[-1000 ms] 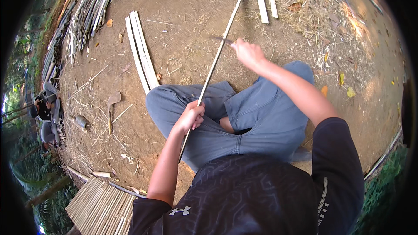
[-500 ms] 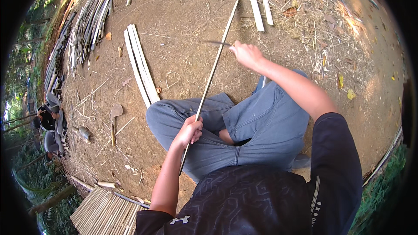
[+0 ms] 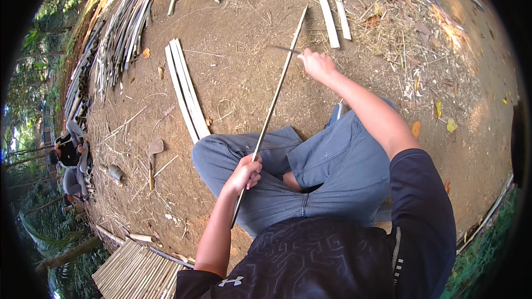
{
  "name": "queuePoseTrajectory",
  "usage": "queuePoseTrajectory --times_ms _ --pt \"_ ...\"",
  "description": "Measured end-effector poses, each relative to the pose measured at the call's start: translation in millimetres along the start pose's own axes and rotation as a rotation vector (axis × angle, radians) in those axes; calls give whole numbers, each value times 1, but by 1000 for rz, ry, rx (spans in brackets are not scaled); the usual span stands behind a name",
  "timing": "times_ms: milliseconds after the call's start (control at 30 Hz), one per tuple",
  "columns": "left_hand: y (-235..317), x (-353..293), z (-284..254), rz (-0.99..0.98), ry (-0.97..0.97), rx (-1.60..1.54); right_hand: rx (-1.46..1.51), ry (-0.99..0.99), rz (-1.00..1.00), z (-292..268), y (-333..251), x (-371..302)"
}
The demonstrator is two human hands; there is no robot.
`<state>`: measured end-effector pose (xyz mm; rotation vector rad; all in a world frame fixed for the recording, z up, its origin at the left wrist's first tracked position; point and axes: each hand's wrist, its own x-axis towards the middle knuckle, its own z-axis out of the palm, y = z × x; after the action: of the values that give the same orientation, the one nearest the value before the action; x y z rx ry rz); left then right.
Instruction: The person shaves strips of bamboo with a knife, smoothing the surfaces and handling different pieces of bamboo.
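I sit cross-legged in grey trousers. My left hand (image 3: 245, 175) is closed round the lower part of a long thin bamboo strip (image 3: 275, 97), over my left thigh. The strip slants away from me, up and to the right, its pale tip over bare soil. Farther out, my right hand (image 3: 318, 65) grips a knife (image 3: 285, 49) whose handle is hidden in the fist. Its dark, slightly blurred blade points left and crosses the strip below the tip; whether it touches cannot be made out.
Split bamboo slats (image 3: 186, 88) lie beyond my left knee, more slats (image 3: 326, 8) ahead. A hatchet-like tool (image 3: 154, 152) rests on the ground at left, near a short bamboo piece (image 3: 114, 172). Bamboo poles (image 3: 124, 33) are heaped far left. Another person (image 3: 72, 152) sits at the left edge.
The knife in my right hand has moved along the strip toward its far tip. My left hand keeps its grip. The whole view has shifted slightly.
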<state>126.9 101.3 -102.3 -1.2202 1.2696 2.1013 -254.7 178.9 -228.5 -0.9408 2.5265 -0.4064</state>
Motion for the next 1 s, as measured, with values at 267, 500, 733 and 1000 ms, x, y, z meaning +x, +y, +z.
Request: queuePoseTrajectory --times_ms 267,500,733,1000 --pt "0 0 0 31 7 3 132 73 331 7 30 21" --pt "-7 3 6 105 30 163 564 163 559 -5 60 20" --pt "-15 0 6 162 54 280 405 287 463 -13 79 -16" --pt "-20 7 1 196 63 261 38 -27 115 7 41 -36"
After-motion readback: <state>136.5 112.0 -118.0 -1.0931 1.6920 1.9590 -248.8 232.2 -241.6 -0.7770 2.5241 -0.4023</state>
